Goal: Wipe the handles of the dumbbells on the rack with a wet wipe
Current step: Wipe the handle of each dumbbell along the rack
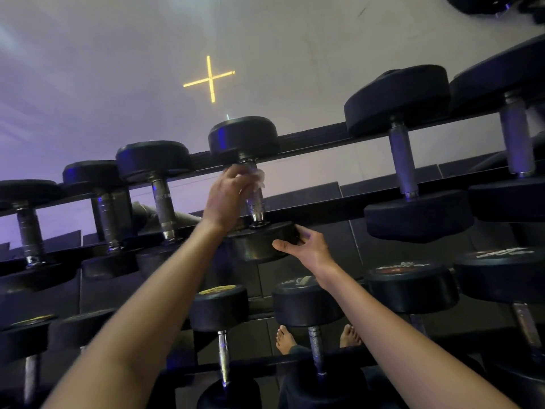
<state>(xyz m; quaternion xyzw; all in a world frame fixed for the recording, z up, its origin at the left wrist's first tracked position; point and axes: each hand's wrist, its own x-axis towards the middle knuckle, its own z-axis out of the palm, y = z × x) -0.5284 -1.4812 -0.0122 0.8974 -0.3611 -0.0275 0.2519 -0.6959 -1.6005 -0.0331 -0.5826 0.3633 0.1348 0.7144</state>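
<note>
A black dumbbell [244,137] lies across the top tier of the rack [324,134], its metal handle [256,205] pointing toward me. My left hand [227,196] grips the upper part of that handle with a white wet wipe [259,177] bunched between fingers and metal. My right hand [306,246] curls its fingers round the near head [259,243] of the same dumbbell, with the thumb on its side. Several more dumbbells sit left and right on this tier.
Larger dumbbells [413,160] stand to the right, smaller ones [159,184] to the left. A lower tier holds several more dumbbells [306,305]. My bare feet [284,339] show on the dark floor below. A mirror wall with a yellow cross light [210,78] rises behind.
</note>
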